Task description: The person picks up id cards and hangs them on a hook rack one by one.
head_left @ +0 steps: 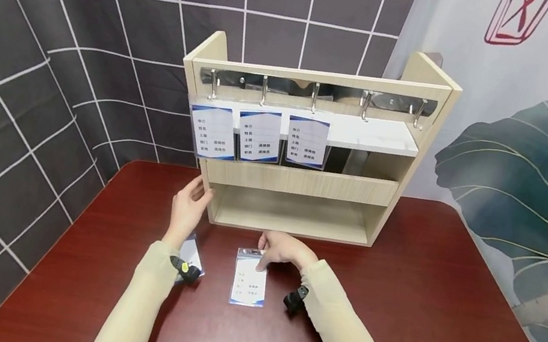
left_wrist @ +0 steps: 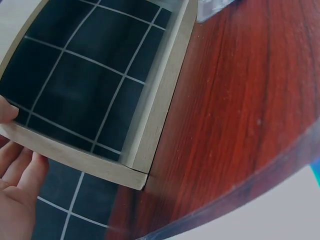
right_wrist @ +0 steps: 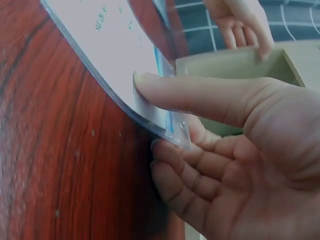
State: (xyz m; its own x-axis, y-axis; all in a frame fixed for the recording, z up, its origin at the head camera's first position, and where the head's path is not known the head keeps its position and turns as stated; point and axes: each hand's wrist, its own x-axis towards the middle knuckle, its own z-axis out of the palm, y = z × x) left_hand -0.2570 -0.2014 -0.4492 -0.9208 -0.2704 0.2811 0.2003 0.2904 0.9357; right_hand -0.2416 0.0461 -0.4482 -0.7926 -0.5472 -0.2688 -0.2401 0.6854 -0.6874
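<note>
My left hand (head_left: 187, 209) grips the left side panel of a pale wooden rack (head_left: 299, 183), thumb on one face and fingers on the other, as the left wrist view shows. My right hand (head_left: 289, 249) pinches the top end of a badge in a clear plastic holder (head_left: 248, 284). In the right wrist view its thumb presses on the white card (right_wrist: 107, 47), and the fingers curl beneath the holder's edge. Another badge (head_left: 190, 253) lies on the table, partly covered by my left wrist.
Three badges hang from the rack's hooks: left (head_left: 213, 133), second (head_left: 260, 137), third (head_left: 306, 142). The two right hooks (head_left: 366, 105) carry nothing. A dark red table (head_left: 424, 320) lies beneath everything. A dark gridded curtain (head_left: 125, 47) stands behind and at left.
</note>
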